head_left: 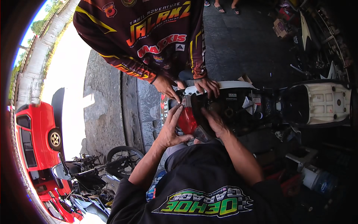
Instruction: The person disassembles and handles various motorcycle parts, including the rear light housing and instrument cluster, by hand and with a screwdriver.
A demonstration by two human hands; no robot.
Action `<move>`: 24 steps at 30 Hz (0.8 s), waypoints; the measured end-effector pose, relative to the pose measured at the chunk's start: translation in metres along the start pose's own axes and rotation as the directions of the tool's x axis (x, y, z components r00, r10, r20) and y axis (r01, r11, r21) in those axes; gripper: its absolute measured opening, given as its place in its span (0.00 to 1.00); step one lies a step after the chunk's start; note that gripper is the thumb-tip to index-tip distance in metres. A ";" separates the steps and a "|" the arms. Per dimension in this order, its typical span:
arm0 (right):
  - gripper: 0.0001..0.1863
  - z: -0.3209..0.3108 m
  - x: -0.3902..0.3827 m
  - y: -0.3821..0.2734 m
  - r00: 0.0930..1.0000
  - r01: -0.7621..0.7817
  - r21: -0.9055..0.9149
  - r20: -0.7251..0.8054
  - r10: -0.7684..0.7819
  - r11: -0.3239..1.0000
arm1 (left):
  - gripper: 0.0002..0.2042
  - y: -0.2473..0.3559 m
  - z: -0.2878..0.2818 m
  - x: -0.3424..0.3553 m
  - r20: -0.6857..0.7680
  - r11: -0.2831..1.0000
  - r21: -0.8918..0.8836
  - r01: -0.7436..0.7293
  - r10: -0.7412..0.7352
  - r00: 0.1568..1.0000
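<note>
Red tail light [187,121] held in left-hand grip [169,130]; right-hand grip [216,124] too hidden to tell; motorcycle body [233,85] contains white scrap [247,104].

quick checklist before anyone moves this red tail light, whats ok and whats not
1. Left hand on the red tail light: ok, fingers and thumb lie along its edge.
2. Right hand close by: ok, right beside the light.
3. Co-worker's hands clear of the light: not ok, one hand has a finger down by its upper end, near your left fingertips.
4. Seat open: ok, its pale underside shows.
5. Fixings behind the light: cannot tell, hidden.
</note>
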State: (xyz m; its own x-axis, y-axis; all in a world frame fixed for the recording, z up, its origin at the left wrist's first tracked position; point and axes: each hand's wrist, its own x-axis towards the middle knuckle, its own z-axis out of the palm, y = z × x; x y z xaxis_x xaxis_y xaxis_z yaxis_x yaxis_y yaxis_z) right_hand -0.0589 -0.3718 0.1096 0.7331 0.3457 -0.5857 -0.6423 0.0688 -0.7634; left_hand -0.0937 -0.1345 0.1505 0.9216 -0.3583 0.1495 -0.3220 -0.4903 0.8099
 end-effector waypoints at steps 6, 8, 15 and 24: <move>0.35 0.007 -0.004 -0.008 0.999 0.028 0.016 -0.035 -0.027 0.999 | 0.62 0.004 -0.002 0.002 -0.019 1.000 0.004 -0.009 0.009 1.000; 0.35 0.007 -0.004 -0.008 0.998 0.039 0.034 -0.040 -0.038 0.999 | 0.62 0.002 0.001 0.003 -0.025 1.000 0.003 -0.015 0.015 1.000; 0.28 -0.005 0.007 0.002 0.997 0.074 0.110 0.028 -0.077 0.991 | 0.61 -0.020 0.023 -0.003 -0.044 0.998 -0.009 -0.066 0.065 0.997; 0.26 0.005 -0.013 0.009 0.981 0.192 0.225 -0.015 -0.194 0.955 | 0.41 -0.009 0.070 -0.003 -0.146 0.525 -0.758 0.387 -0.715 0.684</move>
State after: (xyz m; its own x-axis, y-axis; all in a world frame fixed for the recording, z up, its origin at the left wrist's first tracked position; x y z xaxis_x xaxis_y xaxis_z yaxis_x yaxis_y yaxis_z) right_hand -0.0752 -0.3706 0.1118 0.8470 0.3116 -0.4307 -0.5230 0.3428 -0.7804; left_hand -0.1087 -0.1847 0.1027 0.8921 0.2214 -0.3938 0.3520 0.2060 0.9131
